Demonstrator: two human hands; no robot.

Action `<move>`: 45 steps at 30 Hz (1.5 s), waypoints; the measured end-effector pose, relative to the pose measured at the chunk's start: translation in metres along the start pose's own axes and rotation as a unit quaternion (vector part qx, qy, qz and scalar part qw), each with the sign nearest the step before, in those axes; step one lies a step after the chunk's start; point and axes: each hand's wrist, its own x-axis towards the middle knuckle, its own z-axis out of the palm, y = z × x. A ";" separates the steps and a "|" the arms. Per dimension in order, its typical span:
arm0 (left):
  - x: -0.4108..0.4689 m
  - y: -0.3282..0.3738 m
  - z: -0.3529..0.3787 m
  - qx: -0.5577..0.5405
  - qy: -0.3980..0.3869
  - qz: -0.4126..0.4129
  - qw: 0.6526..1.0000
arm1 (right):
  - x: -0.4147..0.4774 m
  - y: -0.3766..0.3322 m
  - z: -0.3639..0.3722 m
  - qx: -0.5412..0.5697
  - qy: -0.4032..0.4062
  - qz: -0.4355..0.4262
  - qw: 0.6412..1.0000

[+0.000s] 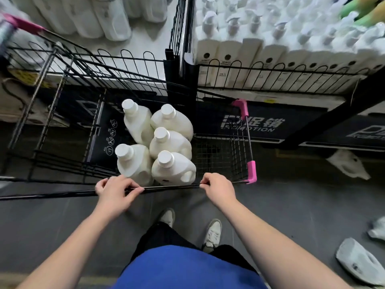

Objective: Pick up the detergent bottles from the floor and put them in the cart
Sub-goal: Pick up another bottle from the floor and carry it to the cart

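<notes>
Five white plastic detergent jugs with round caps [170, 142] stand upright and packed together in the black wire shopping cart with pink corner guards [249, 140], just beyond the hands and between them. The left hand [113, 189] and the right hand [218, 187] are each curled round the thin black handle bar [170, 186], gripping it and nothing else. The job looks partly done, since at least three more white jugs lie on the grey floor [62, 226], all out to the right of the right hand. A tipped jug by the shelf foot [348, 166] lies beyond that hand, a jug on its side [358, 263] lies back beside the right forearm, and a third jug cut off by the frame edge [377, 230] sits between those two. All three are blurred. Bare wire mesh [218, 157] just ahead of the right hand suggests the basket has room for more. Ahead of both hands, the cart's far end sits close to the black upright post [179, 84] of wire-fronted shelves packed with white pump bottles [270, 59]. Whether it touches cannot be told, but forward room looks slight. Open floor lies behind and to the left of the left hand. To the right, the fallen jugs would be in the way of a swinging cart.
</notes>
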 end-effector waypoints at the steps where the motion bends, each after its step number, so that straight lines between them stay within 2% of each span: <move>1: 0.002 0.003 -0.002 -0.002 0.000 0.003 1.000 | 0.001 0.002 -0.001 0.001 0.005 -0.002 1.000; 8: -0.005 0.024 -0.002 0.014 -0.039 -0.052 0.998 | -0.012 0.017 -0.004 0.054 -0.003 -0.008 0.998; 11: -0.005 0.031 -0.006 0.038 -0.027 -0.048 0.998 | -0.017 0.017 -0.016 0.086 0.003 -0.031 0.996; 13: 0.000 0.044 -0.016 0.012 -0.001 0.007 1.000 | -0.025 0.013 -0.028 0.135 0.022 -0.048 0.989; 18: 0.033 0.121 -0.059 -0.168 -0.065 0.165 0.970 | -0.049 0.005 -0.077 0.243 0.107 -0.065 0.962; 21: 0.051 0.178 -0.077 -0.214 -0.082 0.245 0.942 | -0.078 0.008 -0.114 0.282 0.183 -0.057 0.940; 23: 0.056 0.223 -0.087 -0.220 -0.098 0.323 0.915 | -0.106 0.015 -0.142 0.338 0.238 -0.047 0.909; 26: 0.053 0.296 -0.098 -0.228 -0.159 0.454 0.846 | -0.158 0.037 -0.180 0.352 0.360 -0.022 0.864; 29: 0.036 0.369 -0.099 -0.224 -0.205 0.569 0.764 | -0.213 0.067 -0.203 0.348 0.484 0.008 0.803; 32: 0.012 0.436 -0.088 -0.226 -0.252 0.633 0.696 | -0.260 0.095 -0.213 0.342 0.569 0.043 0.746; 35: -0.014 0.488 -0.071 -0.227 -0.280 0.670 0.649 | -0.290 0.122 -0.212 0.335 0.624 0.069 0.703; 39: -0.041 0.542 -0.048 -0.249 -0.333 0.663 0.622 | -0.312 0.166 -0.210 0.334 0.657 0.099 0.669; 45: -0.065 0.626 -0.013 -0.243 -0.375 0.650 0.614 | -0.338 0.252 -0.228 0.360 0.678 0.119 0.630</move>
